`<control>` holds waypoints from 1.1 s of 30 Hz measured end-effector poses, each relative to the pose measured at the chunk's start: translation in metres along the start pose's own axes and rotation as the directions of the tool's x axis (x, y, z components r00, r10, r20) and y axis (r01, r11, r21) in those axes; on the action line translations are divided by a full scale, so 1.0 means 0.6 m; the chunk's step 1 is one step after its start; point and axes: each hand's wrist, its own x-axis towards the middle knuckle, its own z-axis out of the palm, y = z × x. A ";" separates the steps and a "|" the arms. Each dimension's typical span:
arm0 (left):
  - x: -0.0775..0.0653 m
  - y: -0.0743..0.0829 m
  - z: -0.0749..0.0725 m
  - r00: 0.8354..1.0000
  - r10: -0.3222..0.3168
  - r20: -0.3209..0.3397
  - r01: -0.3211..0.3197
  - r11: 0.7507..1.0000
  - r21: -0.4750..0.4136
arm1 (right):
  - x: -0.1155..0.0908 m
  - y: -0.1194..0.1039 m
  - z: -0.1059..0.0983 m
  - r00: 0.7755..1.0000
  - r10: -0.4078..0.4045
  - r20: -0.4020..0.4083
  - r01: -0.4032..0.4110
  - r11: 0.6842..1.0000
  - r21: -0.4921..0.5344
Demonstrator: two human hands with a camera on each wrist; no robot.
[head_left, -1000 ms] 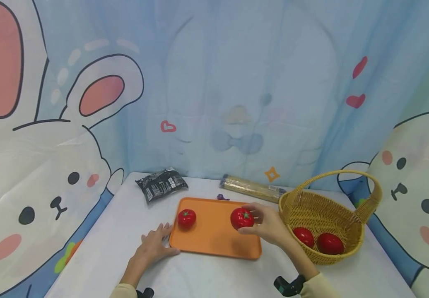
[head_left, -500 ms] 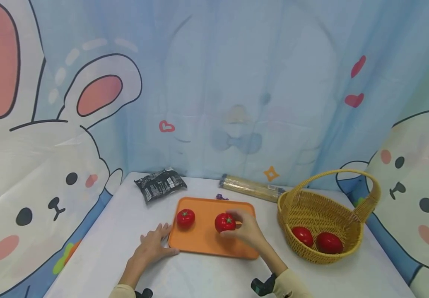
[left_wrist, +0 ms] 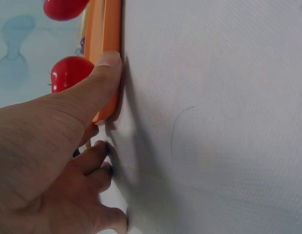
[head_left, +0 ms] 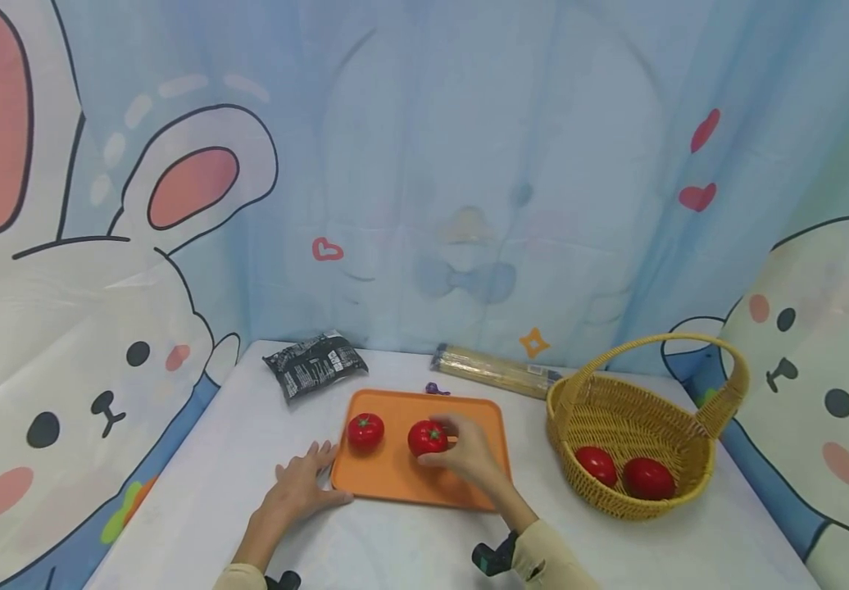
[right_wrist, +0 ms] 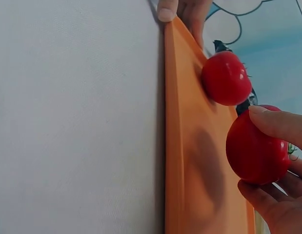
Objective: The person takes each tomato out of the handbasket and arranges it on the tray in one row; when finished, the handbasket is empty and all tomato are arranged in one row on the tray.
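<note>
My right hand [head_left: 469,452] grips a red tomato [head_left: 427,438] with a green stem between thumb and fingers. In the right wrist view this tomato hangs over the orange tray [right_wrist: 190,126], its shadow falling on the tray's floor. Toward the tray's left end sits a second tomato [head_left: 365,432]. My left hand [head_left: 299,487] lies at the tray's near left corner, fingers spread. The left wrist view has its thumb [left_wrist: 99,83] against the tray's rim, while other fingertips touch the white tablecloth.
A yellow wicker basket [head_left: 634,401] with a tall handle stands to the right, two red tomatoes [head_left: 648,478] inside. Behind the tray lie a black packet [head_left: 315,365], a long gold package [head_left: 494,369] and a small purple object [head_left: 435,388]. A printed curtain [head_left: 395,164] hangs behind the table.
My right hand has carried its tomato leftward over the tray, closer to the second tomato, and slowed lately. The left hand has stayed at the tray's corner.
</note>
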 end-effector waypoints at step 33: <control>0.004 -0.002 0.000 1.000 -0.015 0.010 0.015 1.000 -0.005 | 0.043 -0.007 0.048 0.999 0.002 0.054 -0.002 1.000 -0.011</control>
